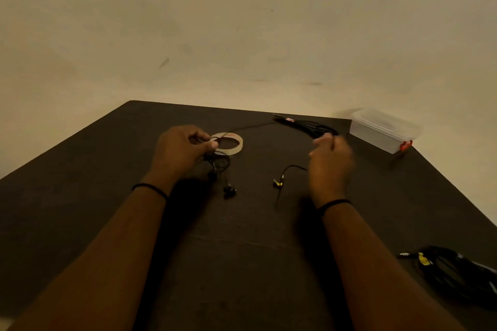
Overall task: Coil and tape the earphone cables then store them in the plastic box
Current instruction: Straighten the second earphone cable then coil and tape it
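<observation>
Left hand [180, 152] pinching cable [219, 162] (curled), right hand [329, 162] blurred

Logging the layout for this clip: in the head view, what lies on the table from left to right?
left hand → tape roll → yellow-marked earbud → right hand → plastic box → cable bundle

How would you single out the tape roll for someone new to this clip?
Start at the dark table. Near its far middle, beside the left hand, lies the tape roll. It is the only pale, flat ring; the nearby cable is thin and black.
</observation>
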`<action>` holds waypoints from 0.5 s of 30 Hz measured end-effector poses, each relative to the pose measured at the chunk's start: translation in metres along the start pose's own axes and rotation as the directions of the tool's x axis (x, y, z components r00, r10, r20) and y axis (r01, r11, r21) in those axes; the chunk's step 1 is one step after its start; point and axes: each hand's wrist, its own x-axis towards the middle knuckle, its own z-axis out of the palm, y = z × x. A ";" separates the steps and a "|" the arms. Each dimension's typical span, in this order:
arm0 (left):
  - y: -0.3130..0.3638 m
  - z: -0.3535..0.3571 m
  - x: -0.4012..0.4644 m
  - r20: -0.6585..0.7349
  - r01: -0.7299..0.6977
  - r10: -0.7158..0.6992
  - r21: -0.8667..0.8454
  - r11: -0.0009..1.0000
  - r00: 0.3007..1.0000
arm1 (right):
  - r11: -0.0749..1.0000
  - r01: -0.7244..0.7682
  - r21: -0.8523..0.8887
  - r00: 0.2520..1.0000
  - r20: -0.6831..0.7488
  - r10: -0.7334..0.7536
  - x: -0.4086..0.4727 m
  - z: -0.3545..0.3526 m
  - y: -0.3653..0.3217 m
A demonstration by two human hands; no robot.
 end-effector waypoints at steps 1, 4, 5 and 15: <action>0.002 0.000 -0.001 -0.021 -0.003 0.001 -0.087 0.996 1.000 | 0.970 0.039 -0.238 0.995 0.098 -0.016 -0.002 0.002 0.002; 0.009 -0.002 -0.006 -0.018 -0.053 0.050 -0.336 0.940 0.999 | 0.772 0.303 -0.558 0.952 0.210 -0.222 -0.019 0.007 -0.001; 0.011 -0.002 -0.008 -0.010 -0.071 0.072 -0.390 0.918 0.997 | 0.763 0.411 -0.498 0.911 0.197 -0.362 -0.025 0.008 -0.006; 0.022 -0.003 -0.014 0.076 -0.127 0.225 -0.632 0.765 0.971 | 0.840 0.540 -0.042 0.734 0.512 -0.446 -0.061 0.031 -0.008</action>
